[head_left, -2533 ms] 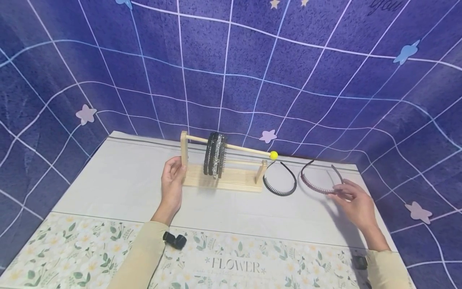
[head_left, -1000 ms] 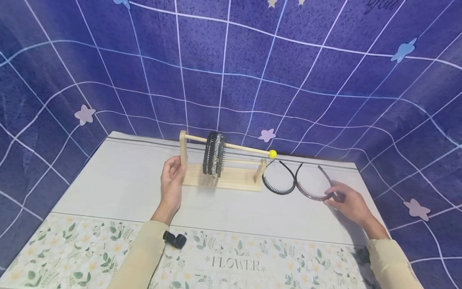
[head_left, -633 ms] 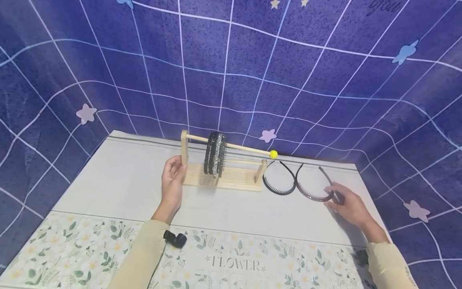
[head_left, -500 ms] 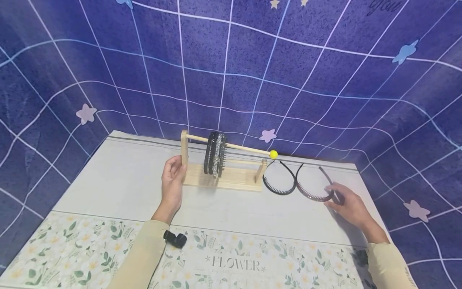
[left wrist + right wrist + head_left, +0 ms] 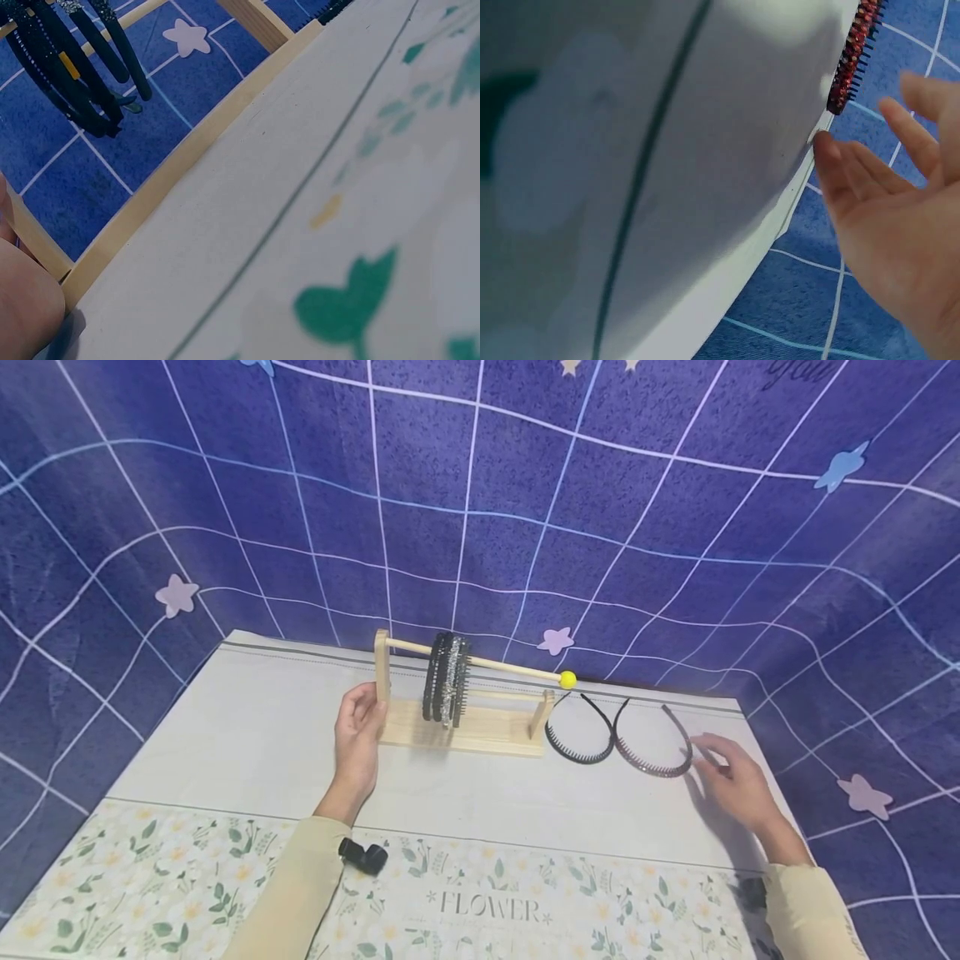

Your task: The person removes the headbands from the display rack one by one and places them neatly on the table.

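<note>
My left hand grips the left upright of a wooden headband rack, thumb in front and fingers behind. Several black and silver headbands hang together on the rack's upper rod, left of its middle. To the right lies a black toothed headband, with a dark red toothed headband beside it, their sides meeting. Just right of the red one is my right hand, holding nothing. The right wrist view shows its fingers parted, below the end of the glittery red band.
A yellow ball caps the right end of the upper rod. The white tablecloth has a floral front strip lettered FLOWER. Behind the table hangs a blue gridded cloth with star shapes.
My right hand brought the dark red headband left and down beside the black one, then let go and drew back slightly to the right. The left hand stayed on the rack.
</note>
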The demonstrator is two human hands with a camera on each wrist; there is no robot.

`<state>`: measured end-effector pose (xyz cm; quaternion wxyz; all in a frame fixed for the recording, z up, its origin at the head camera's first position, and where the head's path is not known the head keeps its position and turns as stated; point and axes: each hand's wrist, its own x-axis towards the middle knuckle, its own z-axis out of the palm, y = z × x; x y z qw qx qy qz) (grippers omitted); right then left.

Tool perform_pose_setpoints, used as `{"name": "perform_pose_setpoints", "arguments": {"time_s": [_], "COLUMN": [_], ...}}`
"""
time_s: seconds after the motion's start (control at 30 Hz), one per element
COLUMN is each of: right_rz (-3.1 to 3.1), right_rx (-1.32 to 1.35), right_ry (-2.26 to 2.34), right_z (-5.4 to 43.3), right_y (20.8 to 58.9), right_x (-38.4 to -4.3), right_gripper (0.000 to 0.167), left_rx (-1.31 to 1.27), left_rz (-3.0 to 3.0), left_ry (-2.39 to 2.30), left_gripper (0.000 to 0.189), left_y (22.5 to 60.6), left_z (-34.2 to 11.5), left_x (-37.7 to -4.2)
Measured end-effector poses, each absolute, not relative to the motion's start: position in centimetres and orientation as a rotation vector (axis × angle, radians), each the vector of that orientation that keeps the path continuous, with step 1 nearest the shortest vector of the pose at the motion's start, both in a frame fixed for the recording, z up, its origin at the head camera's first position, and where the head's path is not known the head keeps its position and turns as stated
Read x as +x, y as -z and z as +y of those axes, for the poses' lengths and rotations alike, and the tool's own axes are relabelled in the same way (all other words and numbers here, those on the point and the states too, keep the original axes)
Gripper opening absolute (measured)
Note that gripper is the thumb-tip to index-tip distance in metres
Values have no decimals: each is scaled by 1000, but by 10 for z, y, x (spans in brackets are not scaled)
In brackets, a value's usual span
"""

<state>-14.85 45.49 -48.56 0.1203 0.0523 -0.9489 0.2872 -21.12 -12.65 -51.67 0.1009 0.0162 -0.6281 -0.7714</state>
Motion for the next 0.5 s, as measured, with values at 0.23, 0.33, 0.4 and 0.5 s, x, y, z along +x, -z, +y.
{"name": "perform_pose_setpoints", "arguments": {"time_s": [0.23,0.33,0.4,0.5], "right_rz": [-2600,-2557,-2538,-2496], "right_rx": [213,235,233,234], "right_ry": [-856,-834,-806,-789], "right_z": [453,445,439,428], "right_y": [482,480,477,472], "right_x": [-144,-144,-143,-141], "right_gripper": [34,34,35,35], "left_rx": [60,58,62,76], "left_rz": [-1874,-1875,-1870,-1877], "left_ry": [2275,2272,2273,2273], "left_gripper": [31,32,32,32], "left_y": [516,515,515,515], "left_z": [-126,-126,-126,-126], "left_x": [-211,-211,-211,-211]}}
